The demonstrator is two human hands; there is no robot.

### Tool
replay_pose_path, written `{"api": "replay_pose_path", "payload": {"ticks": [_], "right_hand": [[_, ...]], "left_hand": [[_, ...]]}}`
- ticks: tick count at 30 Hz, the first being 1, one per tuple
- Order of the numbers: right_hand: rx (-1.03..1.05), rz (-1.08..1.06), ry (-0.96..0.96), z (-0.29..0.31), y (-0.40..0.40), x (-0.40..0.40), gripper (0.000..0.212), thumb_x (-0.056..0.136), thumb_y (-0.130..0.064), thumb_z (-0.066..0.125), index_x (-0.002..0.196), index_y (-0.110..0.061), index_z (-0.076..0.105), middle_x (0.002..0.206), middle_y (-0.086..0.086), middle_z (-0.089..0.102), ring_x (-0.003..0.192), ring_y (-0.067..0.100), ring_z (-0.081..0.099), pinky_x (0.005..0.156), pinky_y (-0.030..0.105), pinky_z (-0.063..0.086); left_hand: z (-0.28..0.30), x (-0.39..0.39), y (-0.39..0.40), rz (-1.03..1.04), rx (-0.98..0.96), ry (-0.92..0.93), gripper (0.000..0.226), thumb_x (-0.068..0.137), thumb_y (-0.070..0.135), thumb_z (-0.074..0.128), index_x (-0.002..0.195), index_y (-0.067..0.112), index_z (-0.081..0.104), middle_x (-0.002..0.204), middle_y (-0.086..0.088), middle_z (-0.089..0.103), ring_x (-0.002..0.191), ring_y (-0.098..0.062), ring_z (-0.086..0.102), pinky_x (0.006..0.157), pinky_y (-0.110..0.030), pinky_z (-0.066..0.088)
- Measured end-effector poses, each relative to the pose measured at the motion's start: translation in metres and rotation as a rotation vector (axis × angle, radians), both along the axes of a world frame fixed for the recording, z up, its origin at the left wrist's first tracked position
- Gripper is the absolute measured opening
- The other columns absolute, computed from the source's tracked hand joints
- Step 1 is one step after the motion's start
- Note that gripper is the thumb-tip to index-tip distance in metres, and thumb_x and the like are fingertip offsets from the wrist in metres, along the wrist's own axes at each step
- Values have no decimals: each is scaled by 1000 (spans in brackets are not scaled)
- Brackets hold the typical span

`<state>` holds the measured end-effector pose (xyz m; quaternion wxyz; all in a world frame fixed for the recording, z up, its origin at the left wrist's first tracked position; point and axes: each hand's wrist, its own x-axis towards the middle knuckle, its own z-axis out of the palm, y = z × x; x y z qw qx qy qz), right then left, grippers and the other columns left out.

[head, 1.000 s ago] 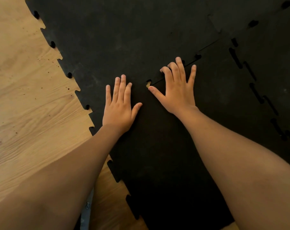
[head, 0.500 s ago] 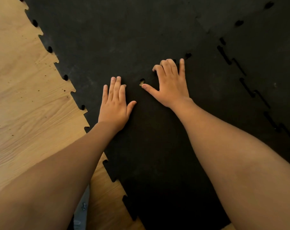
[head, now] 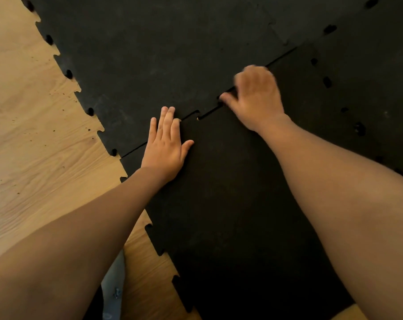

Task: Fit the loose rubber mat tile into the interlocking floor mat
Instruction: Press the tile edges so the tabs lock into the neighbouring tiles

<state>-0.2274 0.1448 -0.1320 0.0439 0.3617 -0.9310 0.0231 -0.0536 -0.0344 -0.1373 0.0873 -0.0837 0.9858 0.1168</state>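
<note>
The loose black rubber tile (head: 230, 192) lies under both my forearms, its far toothed edge meeting the laid black floor mat (head: 161, 54) along a diagonal seam. A thin gap and a small light hole show in the seam between my hands. My left hand (head: 164, 144) lies flat, palm down, fingers together, on the tile's far left corner at the seam. My right hand (head: 256, 100) is blurred, fingers curled down over the seam farther right, thumb tip on the edge; whether it grips the tile edge is unclear.
Light wooden floor (head: 34, 146) with dark specks fills the left side. More mat tiles with open slot gaps (head: 327, 82) lie to the right. A grey object (head: 113, 289) shows at the bottom between my left arm and the tile.
My right hand has gone from spread flat to curled over the seam. My left hand stays flat on the tile. The view shifted, and more of the seam gap shows.
</note>
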Motion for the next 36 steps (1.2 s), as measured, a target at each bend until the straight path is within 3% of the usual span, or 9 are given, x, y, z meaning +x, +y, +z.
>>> {"api": "replay_pose_path", "payload": {"ticks": [4,6,8,14,29,32,36], "right_hand": [[-63,-133,-10,-12,1,7,45,97,-46,44,126,-13,35,132,18,41,123,37,38,103,48,33],[-63,-175,-61,-11,-6,16,56,96,-44,39,142,-13,29,149,19,31,143,37,21,117,55,14],[-52,-182,-104,-12,-10,23,64,98,-46,33,151,-13,20,160,16,19,150,32,6,119,56,2],[-3,-180,-162,-16,-26,25,74,96,-60,12,156,-16,11,165,9,9,151,25,-2,119,52,-2],[51,-181,-162,-17,-27,21,66,100,-52,19,154,-15,21,162,11,21,151,28,2,120,53,4],[67,-185,-183,-17,-25,20,67,100,-54,19,155,-16,15,164,9,15,151,26,-2,119,51,0],[98,-100,-317,-10,-17,13,76,97,-61,18,155,-19,-8,165,6,-9,148,21,-19,116,46,-12]], "left_hand": [[-1,-7,-2,-67,-51,-29,69,98,49,19,154,16,-6,163,-8,-11,148,-21,-16,119,-45,-11],[-2,-6,-2,-61,-68,-36,68,99,48,18,153,16,-9,163,-7,-12,147,-20,-17,118,-45,-13],[-3,-4,-2,-55,-89,-29,68,99,48,16,153,16,-9,163,-6,-11,146,-19,-18,117,-45,-15],[-6,-6,-4,-60,-83,-32,68,97,50,12,153,17,-9,163,-4,-9,147,-19,-17,118,-46,-13],[-2,-13,-6,-88,-51,-87,66,95,52,9,148,21,-17,160,0,-17,145,-17,-22,115,-45,-18],[-1,-10,-5,-77,-101,-59,67,97,52,12,150,21,-15,163,-2,-12,144,-17,-22,113,-47,-22],[1,10,-1,-14,-134,-57,71,98,55,13,151,19,-17,157,-1,-26,143,-17,-26,110,-47,-27]]}}
